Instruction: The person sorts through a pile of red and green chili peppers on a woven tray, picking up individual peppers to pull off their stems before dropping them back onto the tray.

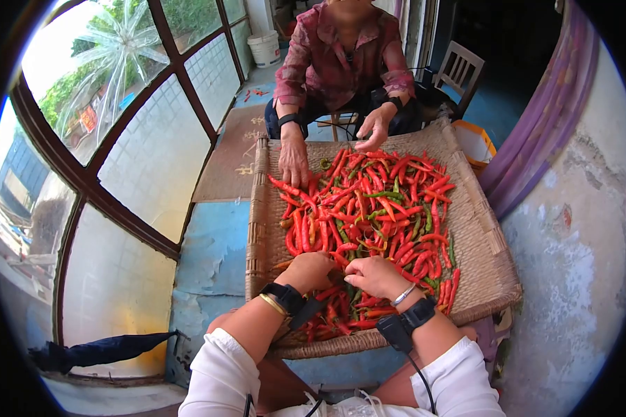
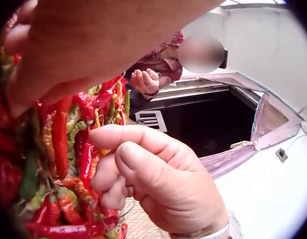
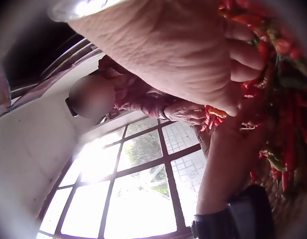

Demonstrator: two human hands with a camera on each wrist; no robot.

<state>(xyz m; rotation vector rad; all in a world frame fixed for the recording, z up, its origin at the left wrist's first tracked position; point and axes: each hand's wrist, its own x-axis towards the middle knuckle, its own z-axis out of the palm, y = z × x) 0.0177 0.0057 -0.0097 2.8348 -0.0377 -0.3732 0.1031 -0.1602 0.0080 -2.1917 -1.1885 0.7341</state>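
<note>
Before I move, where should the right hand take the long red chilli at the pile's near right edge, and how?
Probably pinch the long red chilli across its middle, bringing the right hand down from the right: it is slender and lies roughly lengthwise, with bare woven tray on its right and other chillies crowding its left.

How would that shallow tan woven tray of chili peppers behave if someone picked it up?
The tray probably feels heavier than wickerwork suggests, given the heaped red and green peppers. Its thick bound rim likely keeps it fairly stiff, but tilting might send the loosely piled peppers sliding.
</note>
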